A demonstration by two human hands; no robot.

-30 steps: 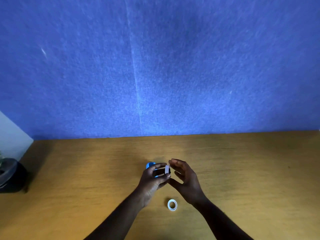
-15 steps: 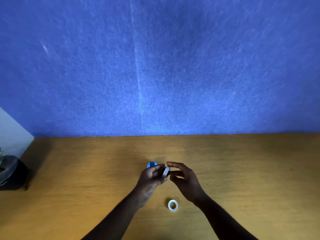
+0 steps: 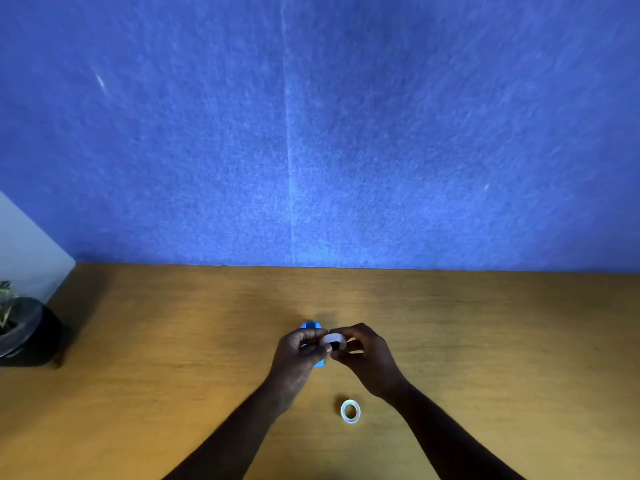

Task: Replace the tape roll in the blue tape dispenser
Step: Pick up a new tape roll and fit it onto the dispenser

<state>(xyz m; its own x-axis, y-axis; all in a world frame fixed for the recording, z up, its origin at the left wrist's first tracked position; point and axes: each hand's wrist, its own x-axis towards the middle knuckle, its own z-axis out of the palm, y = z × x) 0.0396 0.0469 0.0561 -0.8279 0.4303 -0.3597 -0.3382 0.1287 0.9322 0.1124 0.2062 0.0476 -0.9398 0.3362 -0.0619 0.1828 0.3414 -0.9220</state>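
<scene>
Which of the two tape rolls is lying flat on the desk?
The tape roll nearer the person, untouched on the desk. The other roll is held between both hands.

You face a blue felt partition (image 3: 381, 133) with a faint vertical seam (image 3: 289, 168), standing at the far edge of a wooden desk (image 3: 138, 393). Far to the left of where you work, a dark pot with a plant (image 3: 24, 327) sits at the desk's edge, a pale wall (image 3: 24, 244) behind it.

bare desk (image 3: 485, 341) right and left of hands, loose tape ring (image 3: 350, 411) near wrists, plant pot (image 3: 24, 332) far left
</scene>
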